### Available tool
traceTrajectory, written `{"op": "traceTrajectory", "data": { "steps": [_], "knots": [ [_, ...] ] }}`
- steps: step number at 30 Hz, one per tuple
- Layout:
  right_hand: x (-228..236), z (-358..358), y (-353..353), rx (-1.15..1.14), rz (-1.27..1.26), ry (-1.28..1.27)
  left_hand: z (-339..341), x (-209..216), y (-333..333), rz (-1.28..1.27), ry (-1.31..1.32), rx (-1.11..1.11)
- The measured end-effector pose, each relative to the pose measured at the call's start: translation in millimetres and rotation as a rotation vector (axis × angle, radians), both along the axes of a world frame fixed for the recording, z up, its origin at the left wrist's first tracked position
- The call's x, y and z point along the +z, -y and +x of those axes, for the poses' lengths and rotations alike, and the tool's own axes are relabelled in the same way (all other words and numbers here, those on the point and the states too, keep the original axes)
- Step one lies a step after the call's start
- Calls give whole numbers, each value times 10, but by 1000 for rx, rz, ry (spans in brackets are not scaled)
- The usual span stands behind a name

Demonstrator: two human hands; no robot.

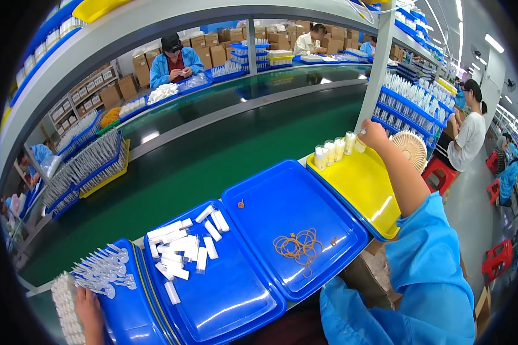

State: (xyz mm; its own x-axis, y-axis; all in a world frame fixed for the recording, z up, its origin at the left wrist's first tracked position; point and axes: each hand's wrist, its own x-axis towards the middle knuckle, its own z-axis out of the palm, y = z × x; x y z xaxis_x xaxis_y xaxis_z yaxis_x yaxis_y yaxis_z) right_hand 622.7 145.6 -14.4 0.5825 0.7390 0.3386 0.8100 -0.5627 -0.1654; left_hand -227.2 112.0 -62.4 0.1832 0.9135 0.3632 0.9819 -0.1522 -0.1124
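Note:
My right hand (374, 133) reaches to the far corner of a yellow tray (364, 192), its fingers pinched on the top of a small clear cylinder (360, 146). Several similar clear cylinders with whitish contents (330, 152) stand upright beside it along the tray's far edge. At the lower left, my left hand (88, 315) rests between a block of small white pieces (68, 307) and a pile of clear plastic stemmed pieces (105, 269). Its fingers stretch forward, and nothing shows in them.
One blue tray (224, 299) holds white cylinders in clear sleeves (181, 244). Another blue tray (256, 227) holds rubber bands (298, 246). Beyond runs a green conveyor belt (213, 155). A round beige fan (408, 150) and a grey post (377, 69) stand near my right hand. Co-workers sit across and to the right.

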Motion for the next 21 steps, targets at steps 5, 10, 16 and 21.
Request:
{"op": "traceTrajectory", "data": {
  "steps": [5,10,16,21],
  "knots": [
    [-182,153,-160,-64,23,-34,-41,11,103,128,42,-93],
    [-217,227,-161,-72,15,-81,-143,19,335,72,188,57],
    [-328,295,-223,44,114,-198,177,238,671,312,113,-117],
    [-389,345,-279,60,211,-300,376,293,931,247,469,52]
  ]
}}
